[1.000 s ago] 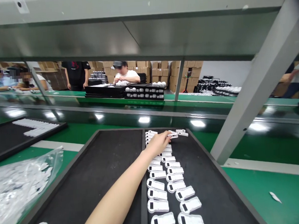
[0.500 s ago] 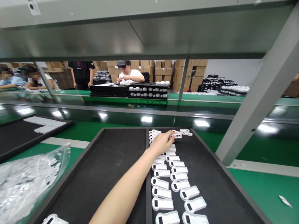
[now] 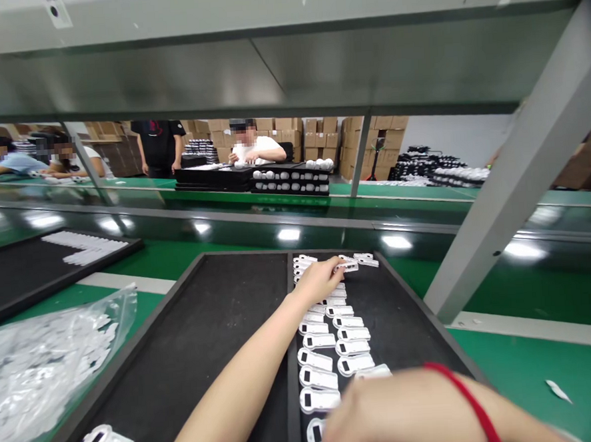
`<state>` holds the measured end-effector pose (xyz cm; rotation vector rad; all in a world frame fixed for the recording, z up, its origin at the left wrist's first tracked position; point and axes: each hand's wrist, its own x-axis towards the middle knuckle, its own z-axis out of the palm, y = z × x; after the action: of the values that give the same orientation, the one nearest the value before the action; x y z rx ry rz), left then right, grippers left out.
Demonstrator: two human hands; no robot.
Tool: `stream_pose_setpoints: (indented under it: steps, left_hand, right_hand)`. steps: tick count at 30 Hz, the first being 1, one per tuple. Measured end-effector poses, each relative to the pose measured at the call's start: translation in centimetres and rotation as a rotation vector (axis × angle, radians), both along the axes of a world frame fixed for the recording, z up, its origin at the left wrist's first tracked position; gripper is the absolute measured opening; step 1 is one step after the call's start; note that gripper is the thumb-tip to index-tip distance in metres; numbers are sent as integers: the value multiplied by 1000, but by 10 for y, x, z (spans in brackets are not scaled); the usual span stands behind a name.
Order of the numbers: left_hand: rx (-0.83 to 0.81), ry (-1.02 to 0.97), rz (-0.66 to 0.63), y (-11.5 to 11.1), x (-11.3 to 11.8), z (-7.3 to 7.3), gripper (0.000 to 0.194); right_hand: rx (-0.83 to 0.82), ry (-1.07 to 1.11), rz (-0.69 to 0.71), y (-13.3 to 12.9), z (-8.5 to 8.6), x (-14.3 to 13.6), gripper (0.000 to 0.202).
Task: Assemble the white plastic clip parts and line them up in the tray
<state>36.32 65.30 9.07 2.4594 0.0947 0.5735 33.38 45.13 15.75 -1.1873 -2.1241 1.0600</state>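
Observation:
My left hand (image 3: 318, 283) reaches to the far part of the black tray (image 3: 240, 298), its fingers closed on a white plastic casing (image 3: 349, 265). More casings lie just beyond its fingertips. Two columns of white casings (image 3: 320, 399), each with a rounded end and a small dark window, run toward me along the tray's divider. My right hand (image 3: 387, 409), with a red cord at the wrist, is over the near casings and hides several of them. It is smeared by motion, and its fingers cannot be made out.
A clear plastic bag (image 3: 49, 369) full of white parts lies left of the tray. Further left is another black tray (image 3: 9, 292) with white pieces. A grey slanted post (image 3: 502, 162) rises at the right, and a shelf (image 3: 266, 69) hangs overhead. Co-workers sit across the line.
My right hand has come into view from the lower right, over the near casings. My left hand stays at the far casings, almost unmoved.

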Motion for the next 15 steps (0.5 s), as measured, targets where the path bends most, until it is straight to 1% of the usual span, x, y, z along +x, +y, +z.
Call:
stream_pose_setpoints:
  steps: [1, 2, 4, 5, 6, 8, 10, 12, 15]
  left_hand:
    - [-11, -4, -1, 0, 0, 0, 27]
    - [-24, -9, -4, 0, 0, 0, 27]
    - [-55, -22, -19, -1, 0, 0, 27]
    - [-74, -30, -33, -1, 1, 0, 27]
    - [-95, -38, -49, -1, 2, 0, 28]
    - [-141, -55, -86, -2, 4, -1, 29]
    - [-192, -64, -118, -3, 6, -2, 29]
    - [-241, -67, -146, -4, 8, -2, 28]
    - [-306, -64, -181, -5, 10, -3, 28]
  right_hand:
    - [4, 49, -86, 6, 2, 16, 29]
    - [16, 110, -223, 13, 3, 33, 32]
    - [45, 354, -700, 24, 1, 69, 35]
    - [80, 398, -829, 28, -3, 87, 40]
    - [111, 423, -924, 31, -8, 102, 44]
    - [166, 424, -1033, 34, -21, 126, 50]
    - [202, 413, -1118, 35, -33, 141, 51]
    - [230, 394, -1179, 35, -42, 147, 50]
    - [264, 353, -1230, 36, -49, 150, 44]
